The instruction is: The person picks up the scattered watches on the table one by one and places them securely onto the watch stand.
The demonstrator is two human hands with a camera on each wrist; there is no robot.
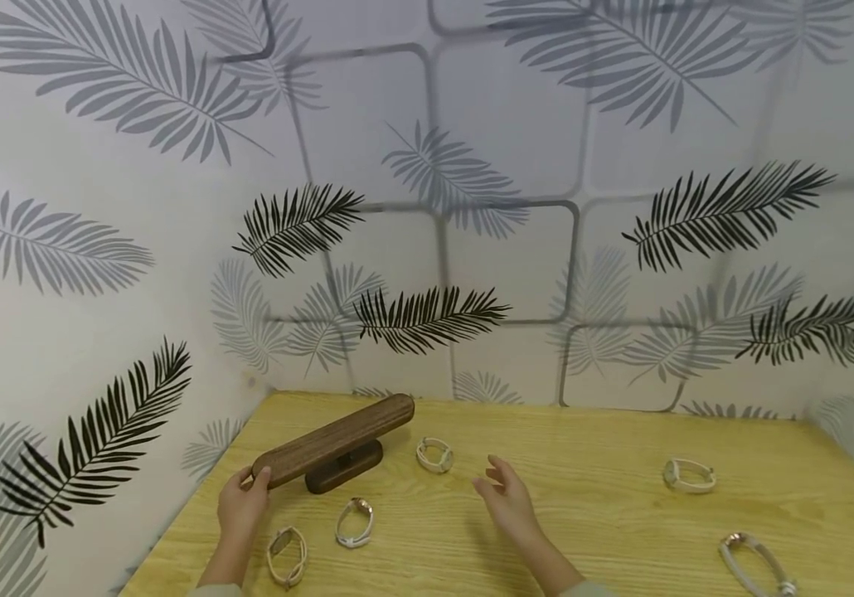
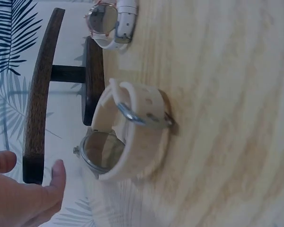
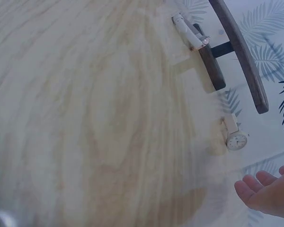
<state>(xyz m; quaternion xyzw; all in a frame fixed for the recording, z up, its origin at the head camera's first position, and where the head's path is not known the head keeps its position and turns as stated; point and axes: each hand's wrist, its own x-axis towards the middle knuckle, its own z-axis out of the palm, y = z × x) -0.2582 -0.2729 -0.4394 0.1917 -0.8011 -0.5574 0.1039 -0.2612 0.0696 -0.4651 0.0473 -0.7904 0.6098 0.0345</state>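
Note:
A dark wooden T-bar display stand (image 1: 333,444) stands at the left of the table, its bar running obliquely. Around the bar's near left end my left hand (image 1: 243,502) holds on, thumb above and fingers below. Gaps show beside the bar in the left wrist view. Close to that hand is a beige-strapped watch (image 2: 146,127), and a white watch (image 2: 126,21) sits farther along. My right hand (image 1: 507,502) hovers over the table with relaxed fingers, holding nothing. Nearest to it is another pale watch (image 3: 236,141), right of the stand.
Toward the right of the table (image 1: 584,506) lie a beige watch (image 1: 670,473) and a white watch (image 1: 735,539). Behind the table's back edge rises a leaf-patterned wall covering (image 1: 502,365), which also flanks the left side.

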